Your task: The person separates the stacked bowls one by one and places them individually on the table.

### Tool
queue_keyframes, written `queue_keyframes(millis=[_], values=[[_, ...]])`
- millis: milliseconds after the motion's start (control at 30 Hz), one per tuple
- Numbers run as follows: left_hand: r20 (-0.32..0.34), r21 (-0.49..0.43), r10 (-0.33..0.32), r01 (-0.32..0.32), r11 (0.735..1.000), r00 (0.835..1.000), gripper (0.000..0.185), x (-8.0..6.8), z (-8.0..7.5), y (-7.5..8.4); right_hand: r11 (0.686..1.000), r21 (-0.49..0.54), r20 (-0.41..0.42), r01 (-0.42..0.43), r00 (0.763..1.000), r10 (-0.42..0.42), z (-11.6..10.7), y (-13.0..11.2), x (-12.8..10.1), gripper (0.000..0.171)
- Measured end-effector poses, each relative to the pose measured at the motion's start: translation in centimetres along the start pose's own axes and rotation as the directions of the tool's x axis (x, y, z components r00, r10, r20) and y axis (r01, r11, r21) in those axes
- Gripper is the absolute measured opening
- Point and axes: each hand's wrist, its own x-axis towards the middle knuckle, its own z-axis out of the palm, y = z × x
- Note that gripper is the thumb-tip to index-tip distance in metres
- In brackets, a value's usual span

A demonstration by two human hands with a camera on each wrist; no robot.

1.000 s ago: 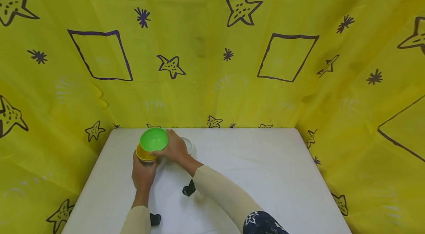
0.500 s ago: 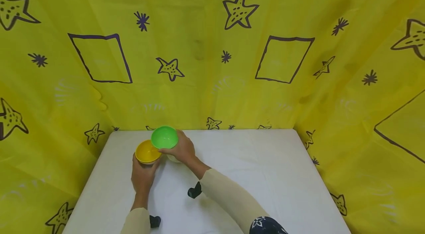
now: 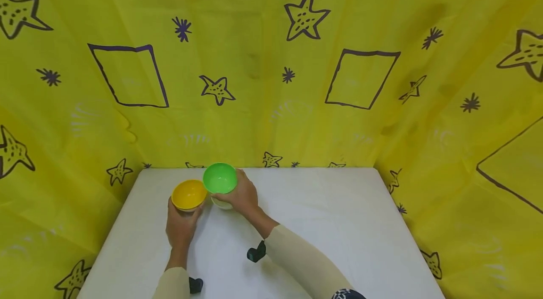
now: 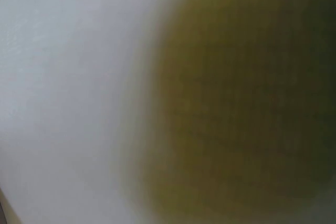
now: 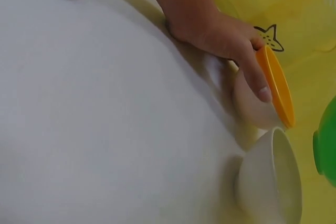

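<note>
Green plastic catches the eye first: the green bowl is up off the table, gripped at its near rim by the right hand, whose fingers curl round it. A second ago it sat nested on top of the yellow bowl; now the two are apart, side by side, the green one lifted and carried a little to the right. Under it stands a white bowl, mostly hidden from the head view but plain from the right wrist, upright on the white table just beside the yellow one.

The left hand holds the yellow bowl from the near side, fingers wrapped round its wall — the right wrist view shows them curled over the orange-yellow rim. It has kept its place through the second while the other hand moved. The left wrist view is a blur of yellow against white and adds little.

So the stack has just come apart: the green bowl is free in the air above the white one, and the yellow stays pinned at the table's left rear. Behind hangs a yellow curtain drawn with stars and squares — and small dark straps show at both wrists.
</note>
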Motion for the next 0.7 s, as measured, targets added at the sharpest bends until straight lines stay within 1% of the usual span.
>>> queue_keyframes(millis=[133, 300, 500, 700], values=[[0.001, 0.004, -0.003, 0.003, 1.0, 1.0, 0.102, 0.0, -0.2, 0.4, 1.0, 0.002, -0.031, -0.006, 1.0, 0.006, -0.6, 0.6, -0.2, 0.096], [0.005, 0.011, -0.021, 0.02, 1.0, 1.0, 0.104, 0.0, -0.5, 0.9, 0.999, 0.036, -0.083, -0.029, 0.996, 0.032, -1.5, 1.5, -0.7, 0.094], [0.014, 0.007, -0.022, 0.022, 1.0, 1.0, 0.106, 0.1, -0.4, 0.8, 0.998, 0.037, -0.143, -0.041, 0.989, 0.046, -2.5, 2.6, -1.0, 0.091], [0.004, -0.004, -0.002, 0.002, 1.0, 1.0, 0.104, 0.0, -0.5, 0.5, 0.994, 0.068, -0.156, -0.084, 0.983, 0.093, -3.0, 3.4, -1.2, 0.092]])
